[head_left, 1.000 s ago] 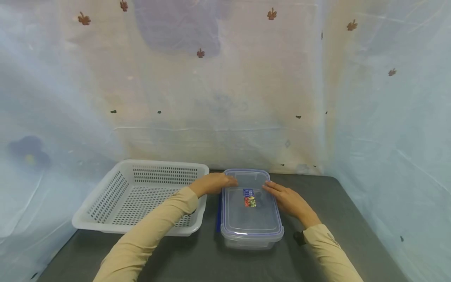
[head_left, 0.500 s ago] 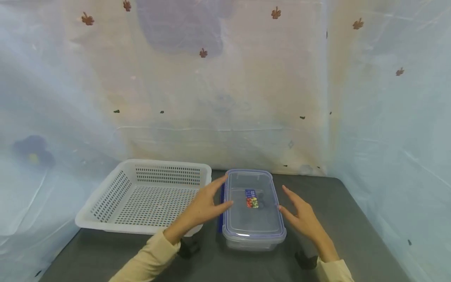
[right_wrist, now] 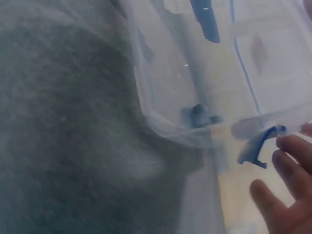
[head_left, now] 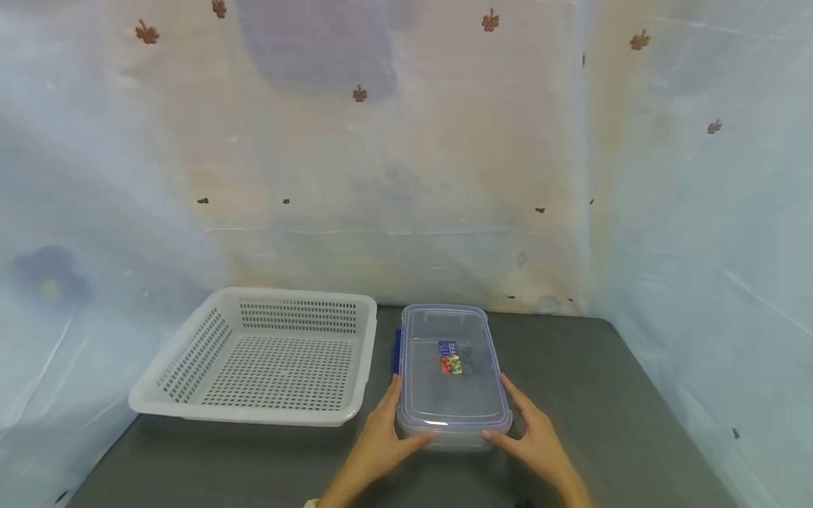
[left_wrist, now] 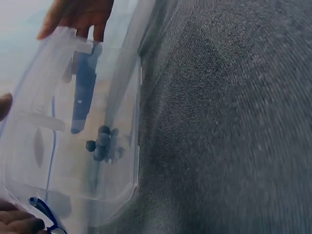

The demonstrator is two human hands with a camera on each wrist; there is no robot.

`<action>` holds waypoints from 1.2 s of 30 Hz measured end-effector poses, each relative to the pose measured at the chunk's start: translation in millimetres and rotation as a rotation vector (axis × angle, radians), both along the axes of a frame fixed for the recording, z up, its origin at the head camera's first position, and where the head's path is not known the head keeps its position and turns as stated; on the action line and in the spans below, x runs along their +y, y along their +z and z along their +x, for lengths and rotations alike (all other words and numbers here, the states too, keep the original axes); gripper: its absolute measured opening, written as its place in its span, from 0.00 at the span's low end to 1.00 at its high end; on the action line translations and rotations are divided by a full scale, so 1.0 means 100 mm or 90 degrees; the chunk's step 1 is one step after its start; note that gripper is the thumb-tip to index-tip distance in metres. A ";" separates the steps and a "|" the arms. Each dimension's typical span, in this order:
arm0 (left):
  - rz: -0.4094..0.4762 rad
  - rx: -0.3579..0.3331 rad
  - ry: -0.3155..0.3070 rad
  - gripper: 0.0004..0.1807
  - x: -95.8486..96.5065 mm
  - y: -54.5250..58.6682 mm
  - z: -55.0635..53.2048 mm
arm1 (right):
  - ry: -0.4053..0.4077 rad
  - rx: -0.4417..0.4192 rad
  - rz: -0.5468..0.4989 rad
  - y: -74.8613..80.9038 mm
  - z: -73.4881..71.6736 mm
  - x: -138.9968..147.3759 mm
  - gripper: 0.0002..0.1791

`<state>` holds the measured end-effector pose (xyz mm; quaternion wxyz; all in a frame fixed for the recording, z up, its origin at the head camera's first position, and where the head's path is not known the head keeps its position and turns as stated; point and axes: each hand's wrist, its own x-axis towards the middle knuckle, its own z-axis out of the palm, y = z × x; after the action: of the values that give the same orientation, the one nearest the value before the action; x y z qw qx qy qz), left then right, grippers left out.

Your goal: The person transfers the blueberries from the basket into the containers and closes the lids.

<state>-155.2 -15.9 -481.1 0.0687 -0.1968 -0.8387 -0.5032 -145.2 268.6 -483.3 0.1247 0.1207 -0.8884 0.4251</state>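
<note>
A clear plastic food container (head_left: 452,402) lies on the dark table, its lid on, with a purple-blue rim seal and a small fruit label (head_left: 450,358). A blue latch flap (head_left: 396,351) juts out along its left side. My left hand (head_left: 379,444) is at the near left corner, thumb at the front end and fingers along the side. At the near right corner is my right hand (head_left: 540,444), thumb likewise at the front. The right wrist view shows another blue flap (right_wrist: 256,148) sticking out beside the fingertips. Several dark round pieces (left_wrist: 101,144) show through the clear plastic.
To the left of the container stands a white perforated basket (head_left: 254,415), close beside it. A pale patterned plastic sheet (head_left: 406,176) hangs behind the table (head_left: 603,395) and along both sides.
Both hands have drawn back toward the near end, from the lid's far part to the front corners. The container and basket have stayed in place.
</note>
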 end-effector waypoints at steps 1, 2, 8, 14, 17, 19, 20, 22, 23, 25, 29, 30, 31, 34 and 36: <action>0.008 0.005 0.009 0.58 0.01 -0.02 0.00 | -0.002 -0.002 -0.009 -0.02 0.00 -0.01 0.51; 0.021 0.009 0.015 0.58 0.01 -0.03 -0.01 | -0.004 -0.005 -0.018 -0.03 0.00 -0.01 0.51; 0.063 0.024 0.019 0.56 0.04 -0.02 -0.04 | -0.010 -0.028 -0.073 -0.07 0.01 -0.02 0.50; 0.067 0.012 0.022 0.55 0.04 -0.06 -0.01 | -0.017 -0.033 -0.072 -0.06 0.04 -0.03 0.50; 0.080 0.002 0.030 0.54 0.04 -0.09 0.02 | -0.015 -0.042 -0.070 -0.05 0.04 -0.04 0.50; 0.084 -0.003 0.035 0.54 0.04 -0.12 0.03 | -0.011 -0.053 -0.073 -0.04 0.04 -0.05 0.51; 0.086 -0.007 0.037 0.54 0.03 -0.13 0.03 | -0.011 -0.059 -0.072 -0.04 0.04 -0.05 0.51; 0.092 -0.011 0.041 0.54 0.02 -0.15 0.02 | -0.004 -0.063 -0.069 -0.03 0.03 -0.05 0.51; 0.093 -0.011 0.043 0.53 0.02 -0.16 0.02 | -0.001 -0.062 -0.064 -0.04 0.02 -0.05 0.51; 0.098 -0.006 0.045 0.53 0.01 -0.18 0.01 | 0.006 -0.056 -0.051 -0.04 0.01 -0.04 0.51; 0.115 -0.008 0.047 0.53 0.01 -0.20 -0.01 | 0.013 -0.045 -0.041 -0.07 -0.02 -0.02 0.50; 0.121 -0.015 0.053 0.54 0.02 -0.20 -0.01 | 0.025 -0.048 -0.064 -0.08 -0.03 -0.02 0.49; 0.139 -0.034 0.060 0.54 0.04 -0.21 -0.01 | 0.034 -0.056 -0.094 -0.09 -0.03 -0.02 0.47; 0.230 -0.135 0.095 0.55 0.12 -0.23 -0.02 | 0.040 -0.106 -0.215 -0.13 -0.03 -0.07 0.41; 0.305 -0.209 0.130 0.55 0.19 -0.26 -0.02 | 0.048 -0.170 -0.338 -0.15 -0.03 -0.11 0.39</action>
<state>-157.0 3.0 -507.0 0.0271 -0.0062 -0.7116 -0.7020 -148.4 257.1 -498.6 0.0183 0.0602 -0.7498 0.6587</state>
